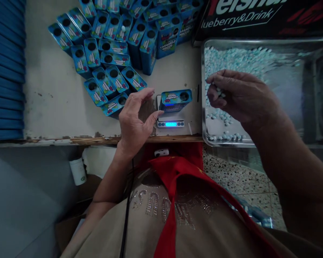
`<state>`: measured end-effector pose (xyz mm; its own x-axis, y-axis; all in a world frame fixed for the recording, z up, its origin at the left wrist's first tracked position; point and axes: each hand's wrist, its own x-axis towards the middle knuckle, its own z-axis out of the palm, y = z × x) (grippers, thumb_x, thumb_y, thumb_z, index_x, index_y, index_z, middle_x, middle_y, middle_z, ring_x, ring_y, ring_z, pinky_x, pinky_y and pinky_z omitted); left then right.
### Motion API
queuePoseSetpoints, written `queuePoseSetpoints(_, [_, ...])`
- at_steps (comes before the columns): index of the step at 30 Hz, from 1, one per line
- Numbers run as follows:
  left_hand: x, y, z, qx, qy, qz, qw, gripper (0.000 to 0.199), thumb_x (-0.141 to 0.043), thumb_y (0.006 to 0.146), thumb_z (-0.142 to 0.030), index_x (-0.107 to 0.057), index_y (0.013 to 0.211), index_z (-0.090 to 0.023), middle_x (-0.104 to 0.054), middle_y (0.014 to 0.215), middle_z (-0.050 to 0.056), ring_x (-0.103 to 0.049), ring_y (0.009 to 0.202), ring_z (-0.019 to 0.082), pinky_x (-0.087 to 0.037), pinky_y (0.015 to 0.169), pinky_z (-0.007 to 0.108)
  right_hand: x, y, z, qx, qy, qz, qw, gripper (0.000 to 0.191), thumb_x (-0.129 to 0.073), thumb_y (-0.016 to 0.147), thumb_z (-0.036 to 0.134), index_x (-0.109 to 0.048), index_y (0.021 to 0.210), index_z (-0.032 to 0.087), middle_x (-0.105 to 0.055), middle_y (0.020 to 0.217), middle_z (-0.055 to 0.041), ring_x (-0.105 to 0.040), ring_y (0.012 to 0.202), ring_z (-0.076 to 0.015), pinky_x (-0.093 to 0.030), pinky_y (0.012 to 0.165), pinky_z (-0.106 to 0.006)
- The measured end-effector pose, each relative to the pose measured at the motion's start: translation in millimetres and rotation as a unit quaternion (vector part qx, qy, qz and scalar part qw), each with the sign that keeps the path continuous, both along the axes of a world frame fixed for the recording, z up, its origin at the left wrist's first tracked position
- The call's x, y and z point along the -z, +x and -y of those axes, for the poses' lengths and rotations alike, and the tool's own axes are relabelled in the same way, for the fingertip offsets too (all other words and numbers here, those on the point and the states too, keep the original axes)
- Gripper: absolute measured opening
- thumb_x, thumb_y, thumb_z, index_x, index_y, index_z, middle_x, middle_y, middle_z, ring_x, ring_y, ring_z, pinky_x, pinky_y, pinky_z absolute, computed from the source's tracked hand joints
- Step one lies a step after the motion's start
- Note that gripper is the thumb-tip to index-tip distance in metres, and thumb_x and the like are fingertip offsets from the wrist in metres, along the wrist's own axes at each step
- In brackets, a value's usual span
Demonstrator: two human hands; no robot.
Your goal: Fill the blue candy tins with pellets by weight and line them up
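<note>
A blue candy tin (175, 97) with a round hole in its top stands on a small digital scale (171, 123), whose display glows blue. Just left of the scale is my left hand (137, 116), thumb and forefinger spread apart with nothing between them; the thumb tip comes close to the tin. Over the metal tray (204, 107) my right hand (237, 93) is closed, palm partly turned up, around a few small pale-blue candies (220, 91). Many more loose candies (231, 61) lie in the tray beneath it.
Several more blue tins (114, 79) with round holes crowd the back and middle of the table (51, 107). Blue stacked pieces (6, 71) line the left side. A black printed box (247, 18) stands behind the tray. The table's wooden front edge (107, 140) runs before me.
</note>
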<state>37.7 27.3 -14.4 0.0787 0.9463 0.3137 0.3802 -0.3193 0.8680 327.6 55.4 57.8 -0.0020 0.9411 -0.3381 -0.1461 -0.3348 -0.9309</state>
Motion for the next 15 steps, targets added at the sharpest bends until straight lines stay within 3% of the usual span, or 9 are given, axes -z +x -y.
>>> queuePoseSetpoints(4, [-2.1, 12, -7, 0.003, -0.006, -0.005, 1.000, 0.059, -0.102, 0.096, -0.050, -0.073, 0.144, -0.031, -0.072, 0.145, 0.009, -0.070, 0.149, 0.041, -0.061, 0.129, 0.061, -4.2, 6, -1, -0.003, 0.017, -0.004, 1.000, 0.027, -0.081, 0.113, 0.017, -0.080, 0.086, 0.018, -0.061, 0.069, -0.0014, -0.047, 0.056, -0.0083, -0.034, 0.049, -0.019])
queuePoseSetpoints(7, [10.9, 26, -17, 0.008, -0.005, 0.004, 1.000, 0.064, -0.107, 0.090, -0.036, -0.073, 0.143, -0.029, -0.074, 0.147, 0.009, -0.072, 0.147, 0.039, -0.062, 0.128, 0.057, -7.3, 25, 1, -0.006, 0.060, -0.001, 0.998, 0.023, -0.080, 0.109, 0.015, -0.084, 0.087, 0.019, -0.065, 0.071, -0.0029, -0.054, 0.061, -0.0109, -0.041, 0.054, -0.022])
queuePoseSetpoints(9, [23.3, 37, -24, 0.019, -0.026, 0.023, 0.999, 0.063, -0.109, 0.087, -0.030, -0.074, 0.139, -0.026, -0.078, 0.140, 0.009, -0.077, 0.137, 0.035, -0.066, 0.122, 0.052, -4.7, 40, 4, -0.005, 0.107, 0.056, 0.993, 0.019, -0.080, 0.102, 0.010, -0.087, 0.089, 0.021, -0.073, 0.081, -0.0051, -0.063, 0.073, -0.0132, -0.051, 0.065, -0.024])
queuePoseSetpoints(11, [31.0, 48, -29, 0.033, -0.048, 0.040, 0.997, 0.056, -0.107, 0.087, -0.026, -0.075, 0.133, -0.024, -0.082, 0.129, 0.007, -0.082, 0.123, 0.031, -0.069, 0.112, 0.046, 4.2, 51, 10, 0.011, 0.155, 0.143, 0.977, 0.022, -0.086, 0.091, 0.002, -0.090, 0.091, 0.024, -0.081, 0.106, -0.0069, -0.073, 0.103, -0.0167, -0.058, 0.083, -0.024])
queuePoseSetpoints(13, [29.9, 58, -31, 0.055, -0.024, 0.023, 0.998, 0.045, -0.103, 0.091, -0.023, -0.078, 0.128, -0.025, -0.083, 0.124, 0.006, -0.082, 0.119, 0.030, -0.068, 0.111, 0.044, 18.5, 54, 16, 0.050, 0.159, 0.172, 0.971, 0.024, -0.092, 0.086, 0.002, -0.090, 0.093, 0.025, -0.082, 0.121, -0.0066, -0.072, 0.123, -0.0194, -0.061, 0.092, -0.024])
queuePoseSetpoints(15, [21.7, 67, -33, 0.094, 0.052, -0.040, 0.993, 0.033, -0.094, 0.097, -0.019, -0.082, 0.126, -0.028, -0.084, 0.130, 0.006, -0.078, 0.130, 0.031, -0.061, 0.125, 0.050, 34.4, 48, 20, 0.085, 0.096, 0.096, 0.987, 0.011, -0.092, 0.096, 0.016, -0.087, 0.096, 0.026, -0.082, 0.114, -0.0070, -0.077, 0.113, -0.0202, -0.066, 0.088, -0.027])
